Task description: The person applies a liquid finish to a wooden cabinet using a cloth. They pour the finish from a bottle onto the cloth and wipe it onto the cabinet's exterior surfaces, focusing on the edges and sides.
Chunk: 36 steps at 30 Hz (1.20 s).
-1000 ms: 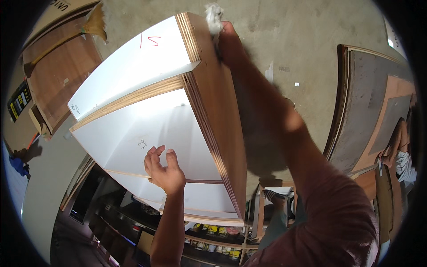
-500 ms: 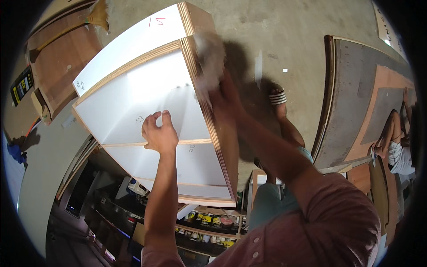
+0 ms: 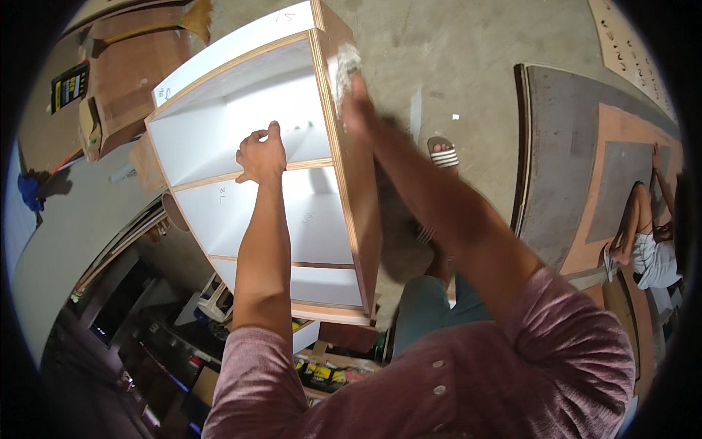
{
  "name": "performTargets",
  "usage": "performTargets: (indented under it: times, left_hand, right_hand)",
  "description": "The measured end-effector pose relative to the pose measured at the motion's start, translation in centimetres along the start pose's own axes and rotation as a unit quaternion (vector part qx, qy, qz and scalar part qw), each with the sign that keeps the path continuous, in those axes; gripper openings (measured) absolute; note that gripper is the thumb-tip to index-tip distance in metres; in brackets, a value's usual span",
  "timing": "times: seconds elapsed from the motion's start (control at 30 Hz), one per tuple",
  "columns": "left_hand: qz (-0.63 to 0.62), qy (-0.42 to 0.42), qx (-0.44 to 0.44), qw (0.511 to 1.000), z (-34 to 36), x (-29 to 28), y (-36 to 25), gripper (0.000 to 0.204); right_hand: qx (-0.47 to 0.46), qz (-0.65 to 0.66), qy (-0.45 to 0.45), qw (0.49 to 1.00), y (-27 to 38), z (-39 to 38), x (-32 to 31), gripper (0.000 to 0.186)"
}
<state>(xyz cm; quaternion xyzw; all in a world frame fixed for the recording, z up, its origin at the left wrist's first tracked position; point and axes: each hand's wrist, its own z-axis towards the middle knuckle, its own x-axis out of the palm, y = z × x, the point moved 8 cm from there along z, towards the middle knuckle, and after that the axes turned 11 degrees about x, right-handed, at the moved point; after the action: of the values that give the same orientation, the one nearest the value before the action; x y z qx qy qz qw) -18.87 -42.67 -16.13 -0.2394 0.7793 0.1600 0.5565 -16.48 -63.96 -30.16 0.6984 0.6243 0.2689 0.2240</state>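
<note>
A white cabinet [image 3: 219,132] with plywood edges and several shelves stands in front of me. My left hand [image 3: 261,153] grips the front edge of an upper shelf [image 3: 307,162]. My right hand [image 3: 356,99] presses a whitish cloth [image 3: 344,67] against the brown outer side panel [image 3: 362,212], near its top edge. The right hand is blurred by motion.
Large brown and grey boards [image 3: 585,168] lie on the concrete floor to the right, where another person [image 3: 647,234] crouches. Brown panels [image 3: 131,80] and a broom [image 3: 194,13] lie at the upper left. Cluttered shelves with small items [image 3: 314,369] sit below the cabinet. My sandalled foot [image 3: 440,152] shows beside the cabinet.
My right hand with the cloth has slid down the side panel and come back up toward its top. My left hand has moved up along the shelf edge. The view has shifted.
</note>
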Motion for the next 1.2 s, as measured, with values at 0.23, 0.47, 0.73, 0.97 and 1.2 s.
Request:
performTargets:
  times: [0.23,0.47,0.73,0.97,1.2]
  left_hand:
    - [-0.084,-0.093,0.083,0.989,-2.7,-1.2,2.5,0.067]
    - [-0.049,-0.188,0.278,0.941,-25.5,-7.8,7.1,0.073]
    - [-0.089,-0.176,0.099,0.975,-58.4,0.7,31.5,0.045]
    - [-0.215,0.136,0.157,0.954,-75.4,11.7,31.5,0.028]
    - [-0.279,0.190,0.065,0.939,-73.5,13.0,31.2,0.031]
  right_hand:
    - [0.138,-0.069,0.381,0.912,-22.3,-35.2,-2.9,0.047]
    - [0.182,0.224,0.032,0.957,-19.8,-37.7,-35.2,0.045]
    - [0.341,0.155,-0.113,0.920,-32.4,-62.6,-62.7,0.052]
    - [0.237,-0.219,-0.187,0.928,-38.6,-63.4,-65.0,0.050]
    - [-0.140,-0.289,-0.343,0.882,-18.5,-54.7,-60.6,0.054]
